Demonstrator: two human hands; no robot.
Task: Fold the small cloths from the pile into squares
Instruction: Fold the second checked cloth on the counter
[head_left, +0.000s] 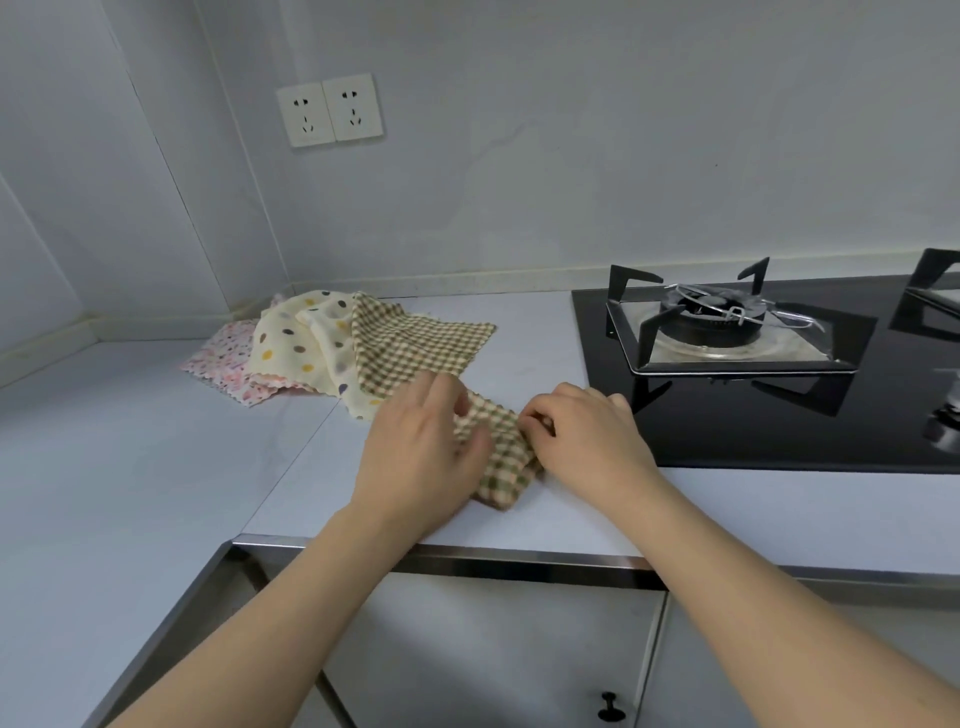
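Beside the stove (753, 364), our left hand (421, 447) and right hand (587, 436) both pinch the checked cloth (498, 457) on the table (156, 467).

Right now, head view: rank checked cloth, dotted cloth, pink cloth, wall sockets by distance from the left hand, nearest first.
1. Checked cloth: under the left hand, which grips it.
2. Dotted cloth: just beyond, up-left.
3. Pink cloth: further left, bottom of the pile.
4. Wall sockets: high on the back wall.
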